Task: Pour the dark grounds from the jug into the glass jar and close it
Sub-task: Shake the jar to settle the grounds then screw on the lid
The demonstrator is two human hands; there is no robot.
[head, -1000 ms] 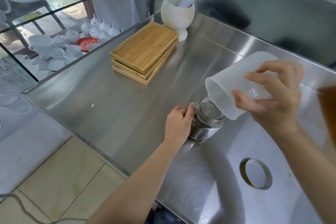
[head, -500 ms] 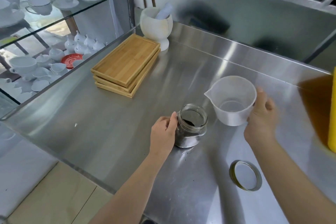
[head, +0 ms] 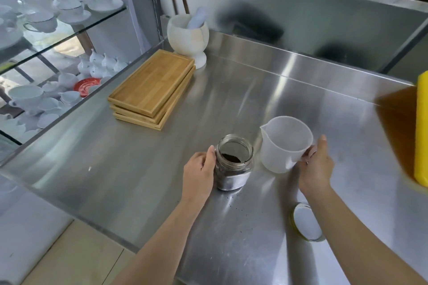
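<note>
A glass jar stands open and upright on the steel counter, with dark grounds inside. My left hand wraps its left side. Just to its right the translucent plastic jug stands upright on the counter, spout toward the jar, and looks empty. My right hand grips its handle on the right side. The jar's lid lies flat near the front, partly hidden under my right forearm. A few dark specks lie on the counter in front of the jar.
A stack of bamboo trays lies at the back left, with a white mortar and pestle behind it. A yellow container stands at the right edge. Glass shelves of white cups are beyond the counter's left edge.
The jug went from tilted over the jar to upright on the counter to the jar's right. My left hand stays on the jar.
</note>
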